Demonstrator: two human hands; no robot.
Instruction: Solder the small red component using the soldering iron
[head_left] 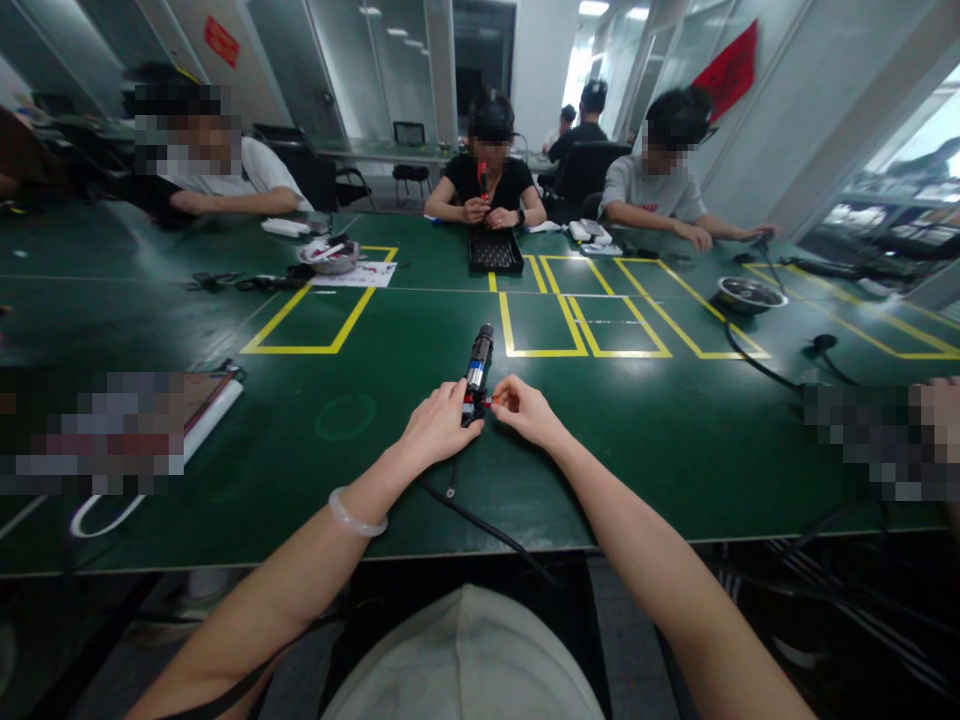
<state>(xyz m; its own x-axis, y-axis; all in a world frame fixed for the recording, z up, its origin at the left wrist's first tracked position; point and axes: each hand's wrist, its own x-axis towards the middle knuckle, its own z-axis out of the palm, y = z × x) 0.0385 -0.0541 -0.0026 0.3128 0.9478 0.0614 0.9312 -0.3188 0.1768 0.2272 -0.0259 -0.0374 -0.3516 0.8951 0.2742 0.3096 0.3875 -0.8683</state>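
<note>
A corded power tool [478,362] with a black nose, a bare silver section and a blue band lies on the green table [390,390], nose pointing away from me. My left hand [442,422] is closed around the tool's near end from the left, hiding much of it. On the right side, my right hand [525,408] pinches a small red and orange piece [495,401] next to the tool. Whether that piece is attached cannot be seen. A black cord [487,524] runs from beneath my hands toward the table's near edge.
Yellow tape outlines [544,354] mark the table ahead. A metal bowl [752,296] stands at the right, a basket [330,256] at the left. Across from me a person [491,185] holds a red tool above a black tray [495,262]. Other people sit on both sides.
</note>
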